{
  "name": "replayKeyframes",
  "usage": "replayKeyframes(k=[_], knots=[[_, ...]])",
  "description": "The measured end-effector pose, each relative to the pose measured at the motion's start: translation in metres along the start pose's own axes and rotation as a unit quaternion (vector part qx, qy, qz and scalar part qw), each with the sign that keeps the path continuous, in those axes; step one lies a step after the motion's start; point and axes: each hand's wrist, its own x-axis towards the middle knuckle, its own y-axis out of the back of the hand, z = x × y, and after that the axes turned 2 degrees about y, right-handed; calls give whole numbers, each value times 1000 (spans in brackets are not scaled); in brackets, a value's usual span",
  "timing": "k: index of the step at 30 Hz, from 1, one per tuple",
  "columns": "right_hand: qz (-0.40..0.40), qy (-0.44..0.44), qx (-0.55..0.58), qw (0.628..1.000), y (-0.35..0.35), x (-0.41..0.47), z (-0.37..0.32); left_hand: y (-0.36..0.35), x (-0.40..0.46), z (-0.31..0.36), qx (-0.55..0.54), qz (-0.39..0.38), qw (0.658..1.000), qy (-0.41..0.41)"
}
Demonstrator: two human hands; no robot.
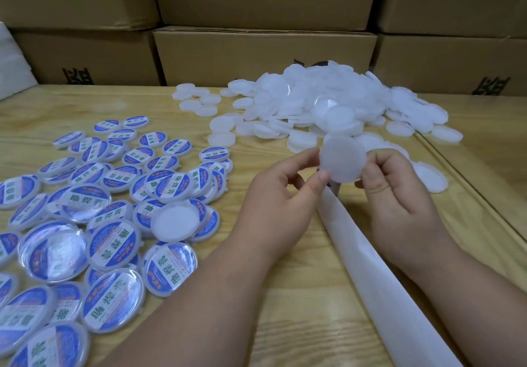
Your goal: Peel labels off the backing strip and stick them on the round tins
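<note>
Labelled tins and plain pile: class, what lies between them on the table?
Head view: only bare wooden table separates labelled tins from plain pile.

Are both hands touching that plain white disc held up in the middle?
Touching. The head view shows the left hand and right hand pinching opposite edges of the disc.

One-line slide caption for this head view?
Both hands, left hand and right hand, hold a blank white tin above the backing strip, labelled tins alongside.

Labelled tins (114, 248): blue/white labels w/ dark text, some orange print. Plain tins (322, 101): translucent white. Backing strip (379, 278) white. Tabletop (288, 295) pale wood grain. Boxes (265, 50) brown cardboard, black print.
</note>
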Motion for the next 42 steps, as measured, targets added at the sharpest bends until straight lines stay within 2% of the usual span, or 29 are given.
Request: replayKeyframes(k=[3,6,9,12,17,24,28,33,37,42], knots=[[-27,-9,31,999,-3,-1,-1,2,1,0,-52,32,998,21],[3,-40,44,998,-3,-1,-3,6,5,-1,-165,85,980,68],[32,-94,11,995,-1,-1,-5,11,7,1,-221,125,964,82],[-26,-129,-36,991,1,-3,-2,13,7,2,-250,147,952,98],[-129,-151,-53,979,1,-4,1,12,7,-3,-245,112,958,100],[-181,-202,11,962,7,0,1,8,7,-6,-146,85,981,99],[-219,-209,44,952,9,1,-2,7,5,-4,-97,8,993,62],[-159,-228,79,957,6,1,-2,3,1,-1,-37,-66,995,64],[-154,-205,15,966,3,0,-3,1,1,1,-14,-58,996,69],[-58,-218,-17,974,0,-1,3,0,1,-1,-11,-44,997,65]])
